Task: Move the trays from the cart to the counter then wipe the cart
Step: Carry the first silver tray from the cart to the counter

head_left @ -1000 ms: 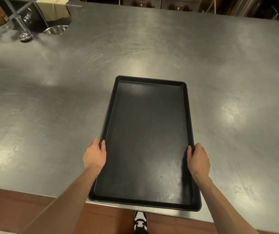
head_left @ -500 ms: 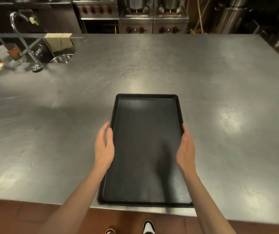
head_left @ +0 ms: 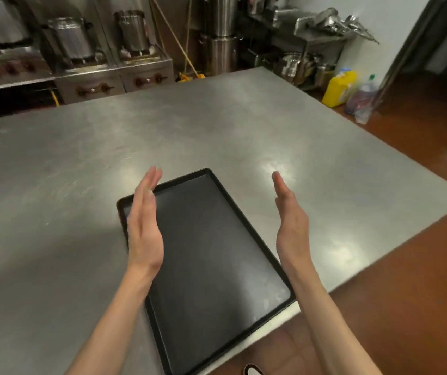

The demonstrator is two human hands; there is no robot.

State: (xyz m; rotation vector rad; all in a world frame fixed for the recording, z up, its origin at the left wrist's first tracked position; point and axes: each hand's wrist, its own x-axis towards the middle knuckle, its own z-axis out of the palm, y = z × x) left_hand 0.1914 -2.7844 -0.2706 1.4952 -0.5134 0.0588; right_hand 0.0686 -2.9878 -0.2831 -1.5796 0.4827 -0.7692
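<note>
A black rectangular tray point(head_left: 211, 266) lies flat on the steel counter point(head_left: 81, 185), its near end overhanging the counter's front edge. My left hand point(head_left: 144, 226) hovers over the tray's left rim with straight fingers, palm facing inward. My right hand point(head_left: 290, 226) is held flat beside the tray's right rim, fingers straight, holding nothing. Neither hand grips the tray. No cart shows in the head view.
Stoves with tall steel pots point(head_left: 133, 31) line the back wall. A yellow jug point(head_left: 338, 87) and a plastic bottle point(head_left: 363, 101) stand on the brown floor point(head_left: 406, 266) at the right. Metal shelving with pans point(head_left: 325, 25) fills the far right corner.
Both hands have let go of the tray's sides and lifted with fingers straightened. The view has swung right, so the tray now appears angled and the sink is out of sight.
</note>
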